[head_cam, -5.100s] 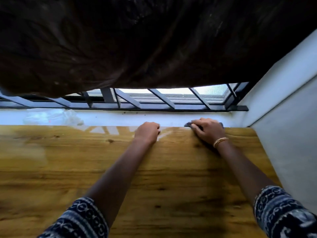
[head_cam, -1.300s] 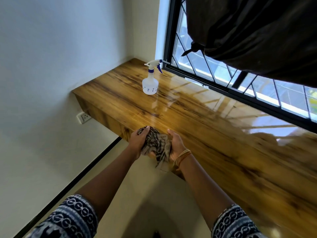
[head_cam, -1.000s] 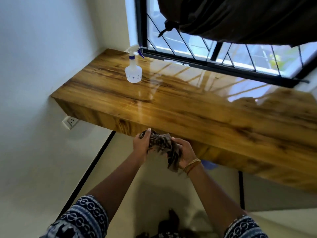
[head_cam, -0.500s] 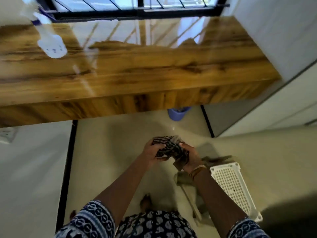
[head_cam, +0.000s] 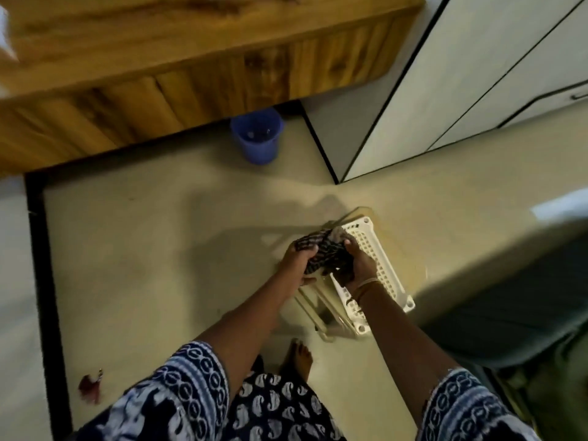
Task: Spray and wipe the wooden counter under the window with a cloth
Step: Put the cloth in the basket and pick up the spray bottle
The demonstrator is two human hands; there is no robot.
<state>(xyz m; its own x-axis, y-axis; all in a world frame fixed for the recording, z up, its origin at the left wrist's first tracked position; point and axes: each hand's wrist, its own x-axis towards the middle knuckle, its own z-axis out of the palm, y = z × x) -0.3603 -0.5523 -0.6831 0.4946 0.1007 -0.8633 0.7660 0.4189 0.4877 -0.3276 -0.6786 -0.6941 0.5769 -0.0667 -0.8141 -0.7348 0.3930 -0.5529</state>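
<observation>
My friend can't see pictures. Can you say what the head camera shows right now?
Two hands, left and right, hold a bunched dark cloth above a white slotted stool on the floor. A blue bucket sits under the wooden counter.

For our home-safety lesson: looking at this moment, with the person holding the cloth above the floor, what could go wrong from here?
1. The white stool stands on the floor right beside the bare foot; a step could trip over it.
2. Both the left hand and right hand are busy bunching the cloth, so neither could break a fall.
3. The blue bucket is half hidden under the wooden counter, so it is easily kicked.
</observation>
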